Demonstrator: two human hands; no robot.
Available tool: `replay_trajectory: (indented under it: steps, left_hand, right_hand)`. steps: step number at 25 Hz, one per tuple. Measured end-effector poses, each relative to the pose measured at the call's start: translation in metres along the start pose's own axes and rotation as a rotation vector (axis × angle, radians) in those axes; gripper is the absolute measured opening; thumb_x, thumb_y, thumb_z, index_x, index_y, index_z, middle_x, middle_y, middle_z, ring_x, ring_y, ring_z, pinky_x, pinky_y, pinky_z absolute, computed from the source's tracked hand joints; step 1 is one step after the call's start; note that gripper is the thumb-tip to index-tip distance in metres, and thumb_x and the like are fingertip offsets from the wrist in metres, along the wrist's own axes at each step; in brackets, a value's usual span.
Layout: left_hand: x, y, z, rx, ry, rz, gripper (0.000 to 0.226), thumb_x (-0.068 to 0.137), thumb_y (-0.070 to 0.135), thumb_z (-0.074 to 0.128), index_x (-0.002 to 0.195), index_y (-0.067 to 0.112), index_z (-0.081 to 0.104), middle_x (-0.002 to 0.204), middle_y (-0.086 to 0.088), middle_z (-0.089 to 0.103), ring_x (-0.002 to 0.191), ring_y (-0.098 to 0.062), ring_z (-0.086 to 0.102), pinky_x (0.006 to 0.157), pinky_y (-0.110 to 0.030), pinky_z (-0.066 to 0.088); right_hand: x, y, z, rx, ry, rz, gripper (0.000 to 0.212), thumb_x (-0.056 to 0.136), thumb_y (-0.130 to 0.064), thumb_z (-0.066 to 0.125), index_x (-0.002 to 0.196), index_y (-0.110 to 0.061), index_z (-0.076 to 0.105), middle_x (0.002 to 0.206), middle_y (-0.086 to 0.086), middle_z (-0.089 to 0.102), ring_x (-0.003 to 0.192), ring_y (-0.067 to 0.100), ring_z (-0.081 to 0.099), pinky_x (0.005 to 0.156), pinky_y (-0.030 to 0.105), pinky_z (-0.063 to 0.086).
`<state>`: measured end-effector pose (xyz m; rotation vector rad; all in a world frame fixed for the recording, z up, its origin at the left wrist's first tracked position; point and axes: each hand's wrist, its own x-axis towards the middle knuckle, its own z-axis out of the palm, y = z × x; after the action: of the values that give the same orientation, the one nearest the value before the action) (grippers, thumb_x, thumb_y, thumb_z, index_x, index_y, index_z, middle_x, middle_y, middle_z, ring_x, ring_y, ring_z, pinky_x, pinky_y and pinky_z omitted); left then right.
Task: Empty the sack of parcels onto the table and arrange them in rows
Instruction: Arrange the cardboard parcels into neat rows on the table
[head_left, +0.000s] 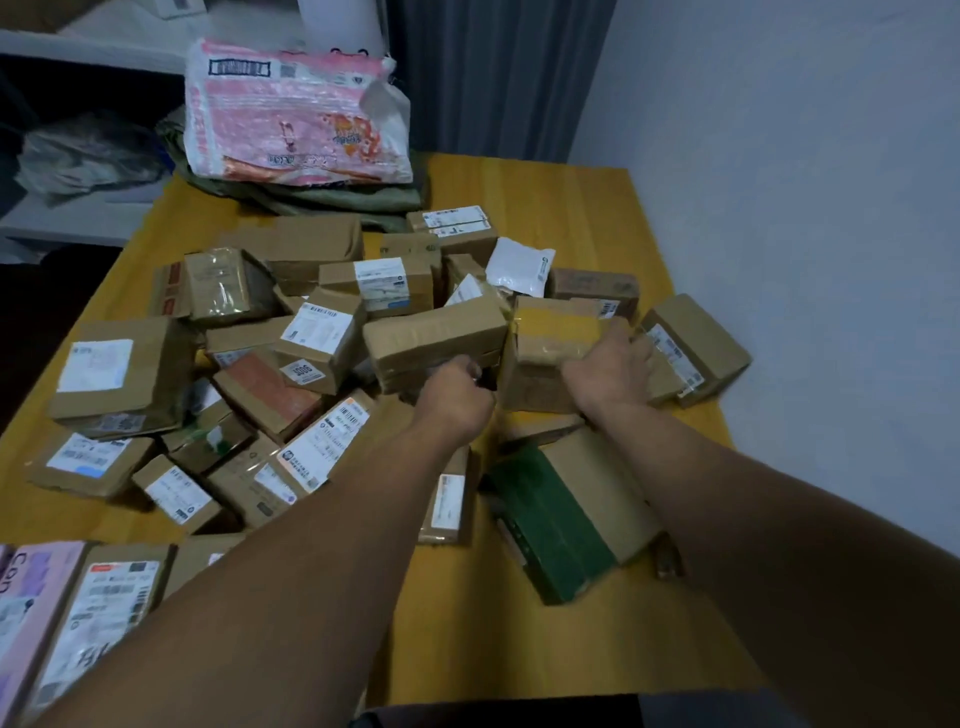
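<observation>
— Where are the parcels found?

— A loose heap of cardboard parcels (311, 338) is spread over the yellow table (571, 208). Many are tilted and are lying on one another.

— And the sack?

— A pink-and-white printed sack (296, 114) is seen at the far end of the table. It is slumped on top of a crumpled green sack (337, 200).

— How are the hands held?

— The left hand (457, 389) is curled round the near end of a long brown carton (436, 335), which is tilted on the middle of the heap. The right hand (613, 369) is clasped over the near right corner of a yellow-taped box (556, 332), just beside that carton, with the fingers wrapped onto its side.

— What else is seen around them?

— A white poly mailer (519, 267) is lodged behind the two held boxes. A green-taped box (550, 519) is laid beside the right forearm. At the near left corner a pink box (36, 597) and a labelled carton (104, 608) are set side by side, touching. A grey curtain (493, 78) is hung beyond the far end of the table.
</observation>
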<state>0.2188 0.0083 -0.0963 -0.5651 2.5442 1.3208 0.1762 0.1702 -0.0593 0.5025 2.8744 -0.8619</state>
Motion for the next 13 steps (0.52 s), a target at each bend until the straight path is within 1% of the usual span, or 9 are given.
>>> replay_trajectory:
  steps: [2,3,5,6,8,11,13]
  left_hand:
    - [0.01,0.011,0.013,0.018,0.002,-0.018,0.024,0.088,0.016,0.065,0.096,0.034,0.051,0.104,-0.002,0.062,0.1,-0.025,0.061,0.092,-0.048,0.053]
    - [0.014,0.015,0.02,0.02,-0.001,-0.028,0.023,0.089,0.014,0.064,0.096,0.032,0.051,0.103,-0.001,0.062,0.1,-0.024,0.061,0.093,-0.048,0.052]
    - [0.019,0.017,0.029,0.003,-0.018,-0.041,0.013,0.091,0.014,0.063,0.1,0.021,0.059,0.1,-0.004,0.064,0.094,-0.023,0.062,0.087,-0.047,0.055]
    - [0.02,0.016,0.031,-0.005,-0.016,-0.048,0.014,0.091,0.014,0.063,0.104,0.017,0.062,0.1,-0.006,0.065,0.092,-0.023,0.063,0.084,-0.045,0.056]
    - [0.021,0.011,0.03,-0.007,0.012,-0.083,0.017,0.091,0.014,0.062,0.108,0.016,0.066,0.097,-0.008,0.067,0.091,-0.026,0.064,0.082,-0.043,0.057]
    - [0.02,0.004,0.028,0.012,0.044,-0.121,0.015,0.094,0.012,0.06,0.107,0.012,0.068,0.098,-0.011,0.068,0.093,-0.028,0.064,0.081,-0.038,0.055]
    - [0.017,0.004,0.029,0.031,0.038,-0.122,0.013,0.095,0.011,0.059,0.104,0.01,0.068,0.098,-0.012,0.068,0.093,-0.029,0.064,0.081,-0.038,0.054]
  right_hand:
    - [0.021,-0.008,0.001,-0.073,-0.03,-0.064,0.093,0.082,-0.047,0.075,0.153,-0.017,0.022,0.157,0.017,0.018,0.144,0.04,0.02,0.111,0.05,0.033]
    - [0.03,-0.011,0.006,-0.111,-0.061,-0.084,0.102,0.079,-0.053,0.077,0.155,-0.018,0.018,0.159,0.017,0.013,0.145,0.04,0.017,0.111,0.052,0.032]
    - [0.043,-0.016,0.02,-0.153,-0.116,-0.099,0.118,0.071,-0.064,0.078,0.156,-0.018,0.012,0.162,0.019,0.007,0.148,0.041,0.01,0.115,0.056,0.029]
    - [0.047,-0.018,0.027,-0.167,-0.135,-0.097,0.124,0.068,-0.069,0.077,0.157,-0.017,0.008,0.162,0.02,0.005,0.149,0.042,0.008,0.116,0.057,0.028]
    - [0.052,-0.02,0.037,-0.198,-0.16,-0.095,0.13,0.066,-0.073,0.077,0.157,-0.014,0.006,0.163,0.021,0.003,0.149,0.043,0.009,0.116,0.058,0.028]
    - [0.057,-0.016,0.042,-0.207,-0.187,-0.051,0.13,0.068,-0.069,0.078,0.158,-0.011,0.004,0.164,0.021,0.0,0.148,0.044,0.014,0.116,0.055,0.03]
    - [0.058,-0.012,0.038,-0.194,-0.181,-0.044,0.128,0.067,-0.068,0.078,0.158,-0.013,0.005,0.163,0.02,0.006,0.144,0.044,0.021,0.112,0.053,0.032]
